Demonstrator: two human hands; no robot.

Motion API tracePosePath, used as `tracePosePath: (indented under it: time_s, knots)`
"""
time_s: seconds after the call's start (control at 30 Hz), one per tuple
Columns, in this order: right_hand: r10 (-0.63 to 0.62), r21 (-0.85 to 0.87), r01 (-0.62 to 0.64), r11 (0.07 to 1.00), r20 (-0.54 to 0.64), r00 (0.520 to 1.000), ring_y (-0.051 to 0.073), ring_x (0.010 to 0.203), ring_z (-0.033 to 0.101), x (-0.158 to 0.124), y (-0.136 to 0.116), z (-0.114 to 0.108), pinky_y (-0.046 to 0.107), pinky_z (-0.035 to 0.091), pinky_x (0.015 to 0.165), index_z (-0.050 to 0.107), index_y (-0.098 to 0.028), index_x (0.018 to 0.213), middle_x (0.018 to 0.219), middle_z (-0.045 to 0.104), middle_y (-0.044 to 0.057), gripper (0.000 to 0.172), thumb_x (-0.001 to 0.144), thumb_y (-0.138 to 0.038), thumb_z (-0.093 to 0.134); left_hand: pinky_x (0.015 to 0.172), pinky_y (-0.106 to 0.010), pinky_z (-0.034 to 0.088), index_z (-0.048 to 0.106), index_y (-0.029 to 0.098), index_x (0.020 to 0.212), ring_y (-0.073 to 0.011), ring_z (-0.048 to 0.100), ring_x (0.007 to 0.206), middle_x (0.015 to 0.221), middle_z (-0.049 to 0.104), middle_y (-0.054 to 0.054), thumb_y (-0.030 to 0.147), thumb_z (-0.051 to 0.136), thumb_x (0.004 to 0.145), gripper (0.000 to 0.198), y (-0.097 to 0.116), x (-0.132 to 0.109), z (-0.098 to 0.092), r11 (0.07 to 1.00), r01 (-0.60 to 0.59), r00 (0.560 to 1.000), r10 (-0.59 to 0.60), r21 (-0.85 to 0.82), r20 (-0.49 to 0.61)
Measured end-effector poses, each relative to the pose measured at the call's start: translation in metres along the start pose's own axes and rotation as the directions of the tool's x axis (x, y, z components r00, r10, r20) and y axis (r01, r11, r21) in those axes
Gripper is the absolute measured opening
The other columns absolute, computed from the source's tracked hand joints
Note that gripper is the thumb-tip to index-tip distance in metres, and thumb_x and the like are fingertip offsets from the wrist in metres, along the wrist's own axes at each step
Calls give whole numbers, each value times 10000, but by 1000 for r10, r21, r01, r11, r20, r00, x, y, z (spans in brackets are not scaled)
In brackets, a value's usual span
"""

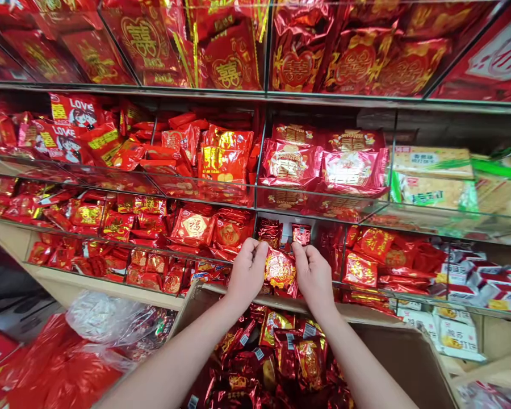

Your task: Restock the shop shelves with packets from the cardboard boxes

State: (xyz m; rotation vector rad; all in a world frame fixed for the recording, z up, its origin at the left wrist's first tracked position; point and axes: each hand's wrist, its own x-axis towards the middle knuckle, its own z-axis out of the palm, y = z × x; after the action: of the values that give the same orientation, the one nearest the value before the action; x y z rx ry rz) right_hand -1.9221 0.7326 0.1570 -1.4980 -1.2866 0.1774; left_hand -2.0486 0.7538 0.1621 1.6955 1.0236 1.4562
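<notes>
Between my two hands is a red and gold snack packet (280,269), at the front of a shelf compartment. My left hand (247,271) is closed, thumb and fingers pinching the packet's left side. Closed in the same way, my right hand (315,277) grips its right side. Behind it in the compartment stand dark red packets (269,232) and a small upright packet (301,234). Under my forearms sits an open cardboard box (387,346), holding many red packets (276,352) with gold print and white barcode labels.
Tiered shelves with clear dividers hold red packets (193,227), large pink-red packets (292,162) and green-edged cracker packs (434,190). White packs (455,332) lie low on the right. At lower left are a red plastic bag (63,369) and a clear bag (100,318).
</notes>
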Motion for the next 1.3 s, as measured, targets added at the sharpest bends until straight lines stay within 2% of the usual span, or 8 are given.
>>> tracePosePath:
  time_s: [0.23, 0.37, 0.5, 0.6, 0.77, 0.93, 1.03, 1.3]
  knots:
    - [120, 141, -114, 983, -36, 992, 89, 505, 276, -2, 3, -1, 222, 241, 497, 300, -191, 535, 494, 291, -55, 436, 806, -530, 346, 531, -221, 288, 350, 196, 663, -98, 328, 547, 580, 322, 55, 435, 339, 842, 298, -3, -1, 2, 996, 59, 998, -58, 62, -9]
    - [94, 376, -164, 912, 198, 976, 87, 530, 342, 0, 5, -2, 210, 287, 501, 412, -178, 627, 553, 384, -41, 399, 766, -552, 406, 565, -235, 295, 346, 200, 677, -109, 347, 574, 597, 336, 51, 417, 321, 849, 279, -4, 0, 2, 993, 46, 998, -43, 105, -35]
    - [37, 419, -317, 851, 554, 831, 90, 579, 441, 4, 4, -11, 212, 369, 553, 498, -170, 858, 695, 520, -21, 377, 652, -467, 608, 575, -236, 299, 351, 203, 676, -113, 363, 580, 602, 351, 49, 413, 325, 847, 273, -4, 3, 1, 990, 60, 998, -59, 127, -15]
    - [11, 358, -320, 877, 651, 759, 103, 630, 499, 21, 8, -19, 242, 412, 622, 510, -167, 858, 756, 561, -7, 369, 628, -427, 637, 572, -235, 307, 369, 202, 688, -111, 391, 572, 598, 381, 50, 426, 329, 843, 276, -3, 3, 1, 986, 87, 996, -89, 140, 6]
    - [-55, 34, 45, 998, 405, 913, 159, 846, 531, 79, 29, -16, 297, 379, 796, 536, -147, 891, 915, 587, 51, 323, 657, -354, 619, 507, -225, 281, 417, 204, 774, -107, 388, 490, 530, 390, 66, 406, 350, 825, 219, -2, 0, 3, 975, 116, 988, -133, 188, 75]
    - [6, -372, 276, 886, 605, 796, 152, 794, 543, 106, 34, 24, 250, 393, 705, 548, -179, 901, 885, 603, 33, 237, 681, -247, 606, 488, -226, 249, 490, 200, 685, -107, 392, 478, 518, 443, 51, 349, 438, 755, 173, 0, -4, 4, 930, 27, 940, -148, 366, 306]
    - [37, -409, 284, 867, 621, 783, 165, 786, 552, 102, 33, 53, 242, 392, 672, 557, -171, 873, 860, 599, 44, 245, 644, -212, 635, 484, -223, 250, 499, 198, 670, -105, 394, 481, 517, 443, 48, 342, 428, 759, 184, -2, -4, 4, 921, -5, 941, -128, 389, 315]
    - [78, -525, 175, 833, 425, 902, 251, 863, 561, 82, 48, 79, 301, 411, 677, 322, -47, 1180, 1102, 468, 228, 561, 688, -203, 544, 441, -217, 241, 533, 194, 685, -103, 402, 457, 490, 458, 41, 332, 435, 757, 184, -8, -7, 5, 922, -7, 926, -140, 387, 351]
